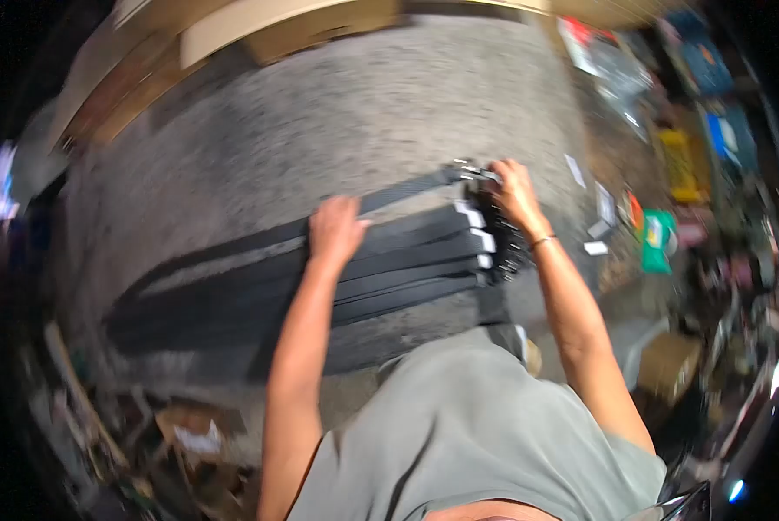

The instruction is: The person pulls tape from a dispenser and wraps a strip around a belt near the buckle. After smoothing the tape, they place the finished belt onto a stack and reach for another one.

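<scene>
Several black belts (407, 247) lie side by side on a grey work surface (389, 95), with white tags (482, 240) near their buckle ends. One black belt (411, 188) runs along the far side of the row, slightly apart from it. My left hand (335, 227) is closed over this belt about midway, fingers curled down on the strap. At its right end is a shiny metal buckle (466, 170), which my right hand (512, 191) grips with bent fingers. Dark buckles (509, 252) are bunched below my right hand. Motion blur softens the finger details.
Cardboard boxes (320, 35) line the far edge. On the right are a green packet (657, 243), a yellow object (680, 165), a clear plastic bag (622, 82) and paper slips (604, 208). A cardboard box (670, 363) stands lower right; clutter fills the lower left.
</scene>
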`<state>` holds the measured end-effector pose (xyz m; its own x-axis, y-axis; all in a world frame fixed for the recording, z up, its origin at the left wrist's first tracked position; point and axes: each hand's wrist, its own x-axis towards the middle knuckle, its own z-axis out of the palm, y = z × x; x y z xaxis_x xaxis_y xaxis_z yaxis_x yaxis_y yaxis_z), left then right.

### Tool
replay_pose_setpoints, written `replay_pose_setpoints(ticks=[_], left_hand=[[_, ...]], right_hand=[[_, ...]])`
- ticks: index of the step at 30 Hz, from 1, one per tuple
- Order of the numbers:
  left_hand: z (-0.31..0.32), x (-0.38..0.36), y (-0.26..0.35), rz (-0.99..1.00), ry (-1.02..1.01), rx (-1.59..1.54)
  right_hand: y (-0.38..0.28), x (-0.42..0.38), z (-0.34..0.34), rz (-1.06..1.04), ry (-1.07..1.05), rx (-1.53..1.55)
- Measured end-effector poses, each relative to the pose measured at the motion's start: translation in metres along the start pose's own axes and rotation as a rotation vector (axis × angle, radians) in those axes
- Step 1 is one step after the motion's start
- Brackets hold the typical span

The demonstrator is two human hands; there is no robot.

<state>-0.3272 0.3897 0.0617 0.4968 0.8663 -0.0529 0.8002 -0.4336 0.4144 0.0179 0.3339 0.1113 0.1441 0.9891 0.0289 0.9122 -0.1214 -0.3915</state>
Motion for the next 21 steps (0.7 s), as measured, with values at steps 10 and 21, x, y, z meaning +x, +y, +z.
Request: replay_pose_setpoints(ticks=[10,21], left_hand=[[0.03,0.013,-0.012,-0.037,0.008,0.034],[-0.086,-0.052,-0.087,-0.041,0.199,-0.08]], right_hand=[[-0.025,0.061,0.064,-0.334,-0.329,-0.171],[-0.07,0.045,-0.065,-0.581,-0.181,-0.168]])
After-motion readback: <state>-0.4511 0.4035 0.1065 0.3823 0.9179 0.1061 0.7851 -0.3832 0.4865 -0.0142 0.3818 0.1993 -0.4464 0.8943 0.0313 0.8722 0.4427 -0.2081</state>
